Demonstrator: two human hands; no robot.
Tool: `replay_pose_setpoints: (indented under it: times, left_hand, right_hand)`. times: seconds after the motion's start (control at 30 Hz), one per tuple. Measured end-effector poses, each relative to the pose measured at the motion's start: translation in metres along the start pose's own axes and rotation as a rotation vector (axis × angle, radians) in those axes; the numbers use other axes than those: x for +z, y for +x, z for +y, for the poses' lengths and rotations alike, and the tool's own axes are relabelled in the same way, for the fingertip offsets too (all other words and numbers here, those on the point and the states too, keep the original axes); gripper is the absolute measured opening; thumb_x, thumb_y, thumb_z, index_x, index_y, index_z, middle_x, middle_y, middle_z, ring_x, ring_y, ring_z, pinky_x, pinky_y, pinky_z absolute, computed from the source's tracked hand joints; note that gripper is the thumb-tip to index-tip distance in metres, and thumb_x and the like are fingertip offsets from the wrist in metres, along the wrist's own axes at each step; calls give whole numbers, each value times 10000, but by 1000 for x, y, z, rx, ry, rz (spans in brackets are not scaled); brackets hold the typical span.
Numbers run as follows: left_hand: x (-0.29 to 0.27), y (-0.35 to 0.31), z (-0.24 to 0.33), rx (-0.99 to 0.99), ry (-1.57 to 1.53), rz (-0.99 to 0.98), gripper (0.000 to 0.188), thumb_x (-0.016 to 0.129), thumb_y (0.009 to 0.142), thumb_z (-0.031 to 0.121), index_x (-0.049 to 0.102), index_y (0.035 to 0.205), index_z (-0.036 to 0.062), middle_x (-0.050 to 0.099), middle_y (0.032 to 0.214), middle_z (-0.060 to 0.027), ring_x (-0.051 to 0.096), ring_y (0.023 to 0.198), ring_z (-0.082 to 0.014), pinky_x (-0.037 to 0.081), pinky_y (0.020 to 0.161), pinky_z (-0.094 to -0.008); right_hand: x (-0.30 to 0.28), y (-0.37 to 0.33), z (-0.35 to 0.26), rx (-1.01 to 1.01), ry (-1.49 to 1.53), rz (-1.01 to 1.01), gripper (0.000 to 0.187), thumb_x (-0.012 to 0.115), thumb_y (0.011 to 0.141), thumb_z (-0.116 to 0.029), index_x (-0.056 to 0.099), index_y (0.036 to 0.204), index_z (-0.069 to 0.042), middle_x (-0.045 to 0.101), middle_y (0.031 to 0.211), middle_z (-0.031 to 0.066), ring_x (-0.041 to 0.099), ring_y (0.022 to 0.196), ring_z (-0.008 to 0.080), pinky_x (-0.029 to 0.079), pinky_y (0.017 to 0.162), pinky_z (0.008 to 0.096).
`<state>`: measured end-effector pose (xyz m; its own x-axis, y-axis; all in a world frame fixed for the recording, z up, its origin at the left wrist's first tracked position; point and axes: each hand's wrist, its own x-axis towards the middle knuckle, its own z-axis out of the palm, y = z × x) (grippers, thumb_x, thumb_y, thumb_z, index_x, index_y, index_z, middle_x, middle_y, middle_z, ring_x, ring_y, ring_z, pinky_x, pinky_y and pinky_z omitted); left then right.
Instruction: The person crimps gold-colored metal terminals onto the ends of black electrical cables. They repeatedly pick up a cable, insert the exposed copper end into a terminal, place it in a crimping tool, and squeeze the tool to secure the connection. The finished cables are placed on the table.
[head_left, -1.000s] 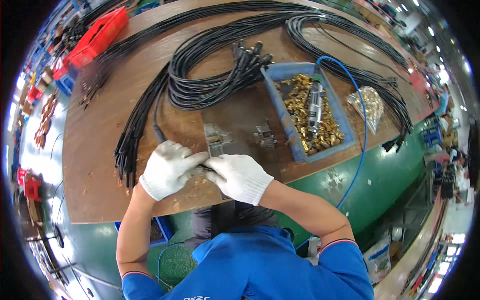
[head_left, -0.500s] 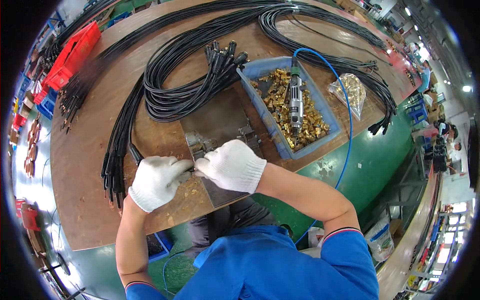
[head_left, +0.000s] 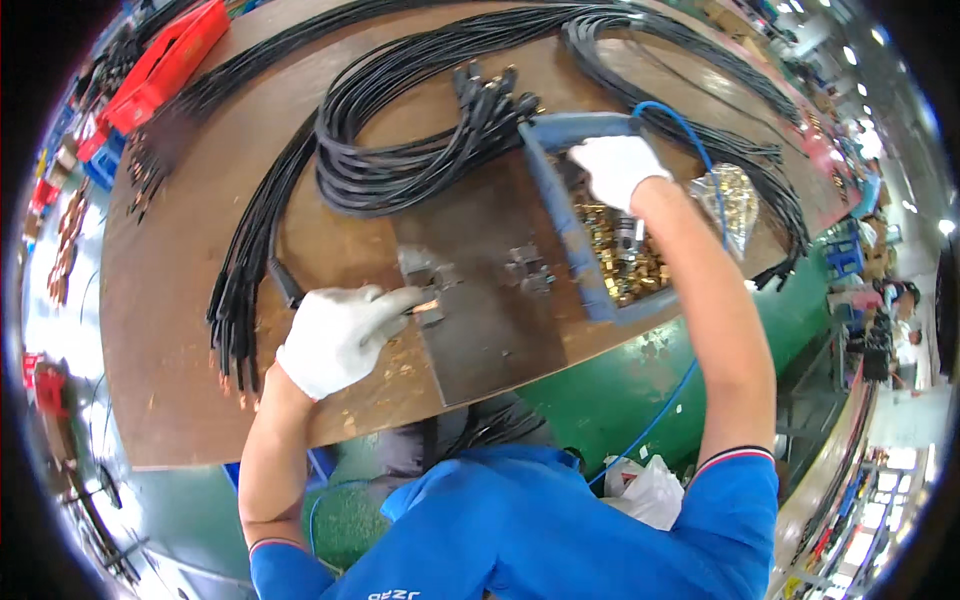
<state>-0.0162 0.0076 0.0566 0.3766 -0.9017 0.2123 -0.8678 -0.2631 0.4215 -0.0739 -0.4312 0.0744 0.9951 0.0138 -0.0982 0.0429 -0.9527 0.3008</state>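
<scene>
My left hand [head_left: 335, 335], in a white knit glove, pinches the end of a black cable [head_left: 284, 282]. Its bare copper tip [head_left: 426, 306] sticks out past the fingertips, beside a small metal block [head_left: 430, 318] on the dark plate [head_left: 480, 350]. The rest of that cable runs under the glove toward the hanging bundle. My right hand [head_left: 618, 172], gloved too, is over the blue bin [head_left: 562, 225]. It covers the upper part of a powered hand tool [head_left: 627, 238] lying on brass fittings [head_left: 640, 285]. Its fingertips are blurred and partly hidden, so their grip cannot be made out.
Coiled black cables [head_left: 390, 170] fill the table's middle and back. A cable bundle [head_left: 235, 310] lies left of my left hand. A clear bag of brass parts [head_left: 735, 205] and a blue air hose [head_left: 690, 130] are right of the bin. A red crate [head_left: 165, 65] stands far left.
My right hand has left the cable end by my left hand and moved right and away to the blue bin. The left hand still holds the cable, its copper tip now showing. The view has shifted slightly.
</scene>
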Motion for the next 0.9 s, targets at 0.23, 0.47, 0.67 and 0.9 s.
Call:
replay_pose_setpoints:
  times: [0.23,0.47,0.67,0.9]
  left_hand:
    - [-1,-7,0,-38,-33,-8,402,745,895,138,748,1291,206,633,777,-125,669,694,-340,545,646,-450]
    - [0,-5,0,-26,-56,17,455,733,870,86,748,1304,219,606,746,-122,650,664,-336,532,629,-451]
    - [4,-5,-1,-31,-50,93,503,715,839,29,754,1312,195,595,740,-123,640,661,-337,524,628,-451]
    - [-4,1,9,-73,-69,226,512,717,853,0,754,1333,177,594,753,-132,624,659,-350,509,625,-438]
  right_hand:
    - [1,25,5,-82,46,-178,318,630,917,-147,759,1207,-127,771,1152,194,732,1089,414,586,964,489]
    - [-24,-15,-9,152,739,421,300,687,941,-175,720,1209,-44,753,1060,144,741,984,315,584,878,409]
    - [-59,-62,-134,288,2236,266,254,710,1004,-123,668,1232,-17,735,1019,97,756,869,230,627,733,351]
    - [-12,-49,-205,335,2757,142,251,708,1054,-178,666,1264,-48,774,1037,108,785,850,217,651,693,355]
